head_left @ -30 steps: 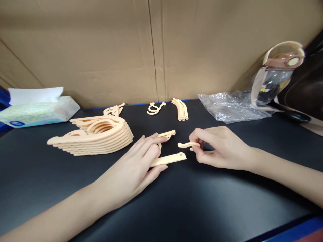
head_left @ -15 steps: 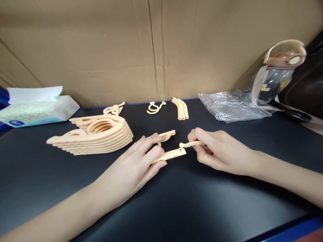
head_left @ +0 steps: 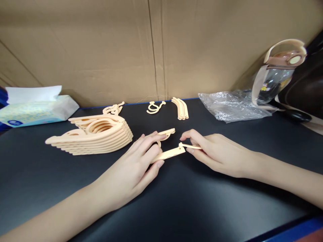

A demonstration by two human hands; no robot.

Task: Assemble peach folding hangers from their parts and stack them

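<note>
My left hand [head_left: 140, 164] is closed around a cream plastic folding hanger [head_left: 171, 153], with one straight arm jutting out between thumb and fingers. Its other arm [head_left: 168, 131] shows beyond my fingertips, and the middle is hidden by the hand. In my right hand [head_left: 217, 151] is a thin cream hanger piece [head_left: 191, 146] with a knobbed end. Thumb and forefinger lie either side of this piece, and its far end is covered by the hand. The knob is at the holed tip of the hanger's arm; whether it is seated there I cannot tell.
Left of my hands stands a stack of cream hangers [head_left: 101, 137]. Behind lie loose hooks [head_left: 155, 107], more small parts [head_left: 113, 109] and several curved arms [head_left: 180, 108]. A tissue pack [head_left: 37, 111], clear plastic bag [head_left: 232, 106] and drink bottle [head_left: 277, 77] line the back.
My right hand has shifted slightly left along the thin piece, its forefinger now reaching toward the knob. The hanger arm in my left hand has rolled a little, hiding its slots.
</note>
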